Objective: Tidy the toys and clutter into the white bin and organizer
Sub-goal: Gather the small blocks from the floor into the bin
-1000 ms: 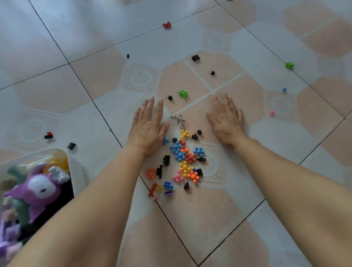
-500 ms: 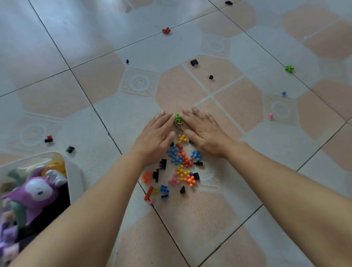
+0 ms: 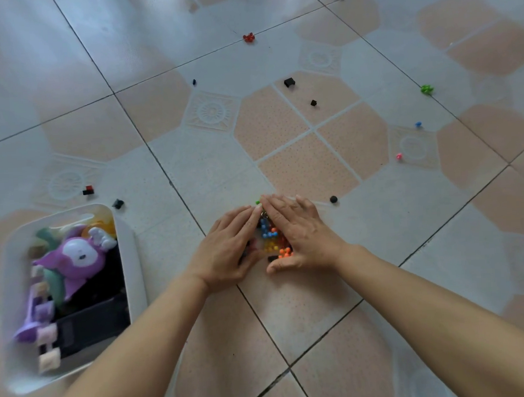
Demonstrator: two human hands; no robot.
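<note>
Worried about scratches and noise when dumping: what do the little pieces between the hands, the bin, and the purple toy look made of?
Pieces: likely hard plastic, with bright, glossy knobs. Bin: apparently smooth white plastic with a rounded, moulded rim. Purple toy: probably soft plush with a matte surface, though blurred.

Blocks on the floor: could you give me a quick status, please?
Both hands, left and right, cupped around the block pile. White bin to the left. Strays beyond, including a black ball.
</note>
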